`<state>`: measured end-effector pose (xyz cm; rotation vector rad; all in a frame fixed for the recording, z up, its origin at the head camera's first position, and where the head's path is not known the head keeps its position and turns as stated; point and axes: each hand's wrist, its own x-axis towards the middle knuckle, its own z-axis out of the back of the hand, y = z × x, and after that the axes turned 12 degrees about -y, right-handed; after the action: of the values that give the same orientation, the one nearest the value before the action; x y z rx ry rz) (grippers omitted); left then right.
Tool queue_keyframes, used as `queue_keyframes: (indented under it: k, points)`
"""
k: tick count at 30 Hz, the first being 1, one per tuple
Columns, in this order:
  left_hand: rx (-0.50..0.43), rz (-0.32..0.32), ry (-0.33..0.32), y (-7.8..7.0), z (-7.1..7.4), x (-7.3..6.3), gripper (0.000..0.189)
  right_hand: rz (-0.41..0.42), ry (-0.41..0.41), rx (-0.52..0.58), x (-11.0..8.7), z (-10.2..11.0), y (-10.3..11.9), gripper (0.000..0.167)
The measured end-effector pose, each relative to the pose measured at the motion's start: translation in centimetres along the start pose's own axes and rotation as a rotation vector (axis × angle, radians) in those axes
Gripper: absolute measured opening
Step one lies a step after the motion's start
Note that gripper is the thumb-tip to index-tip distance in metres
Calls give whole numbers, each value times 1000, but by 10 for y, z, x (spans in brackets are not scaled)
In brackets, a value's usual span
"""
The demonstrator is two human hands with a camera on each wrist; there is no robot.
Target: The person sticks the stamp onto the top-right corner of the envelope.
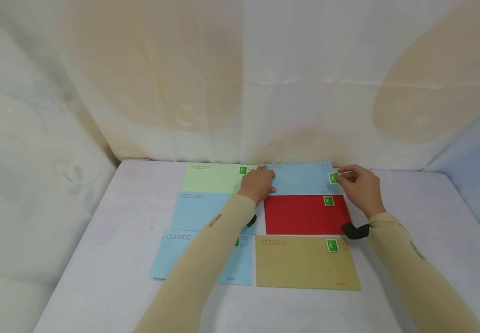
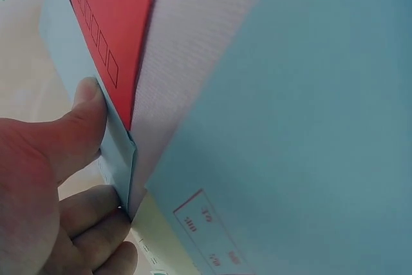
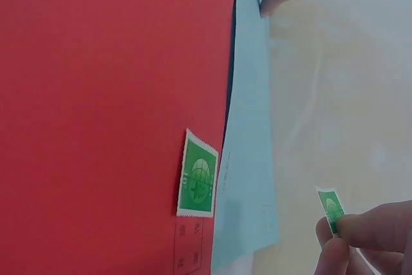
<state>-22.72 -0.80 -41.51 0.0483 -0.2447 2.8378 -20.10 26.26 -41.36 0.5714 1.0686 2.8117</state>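
My right hand (image 1: 360, 187) pinches a green postage stamp (image 1: 333, 178) between thumb and fingertips, over the right end of the back blue envelope (image 1: 302, 178). In the right wrist view the pinched stamp (image 3: 331, 207) shows its white perforated border, held up and tilted. My left hand (image 1: 258, 182) rests on the left end of that same blue envelope, with the thumb (image 2: 90, 107) on its surface and the other fingers by its corner. Just in front lies a red envelope (image 1: 298, 215) with a green stamp (image 3: 198, 178) at its upper right.
A tan envelope (image 1: 302, 263) with a stamp lies in front of the red one. The left column holds a pale green envelope (image 1: 208, 178) with a stamp and two blue ones (image 1: 194, 210), partly covered by my left sleeve (image 1: 206, 259). A fabric curtain (image 1: 264, 92) hangs behind the table.
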Motion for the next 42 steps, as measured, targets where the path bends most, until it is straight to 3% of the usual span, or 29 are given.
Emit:
queue_keyframes:
  k: [12, 23, 36, 42]
  points:
    - [15, 0, 12, 1, 0, 1, 53, 51, 0, 54, 20, -21, 3, 25]
    - [35, -6, 8, -1, 2, 0, 51, -25, 63, 49, 31, -36, 11, 28]
    - [84, -38, 1, -6, 7, -1, 45, -10, 34, 29, 42, -42, 7, 26]
    - [122, -57, 2, -8, 8, -1, 43, -12, 58, 13, 45, -44, 3, 26]
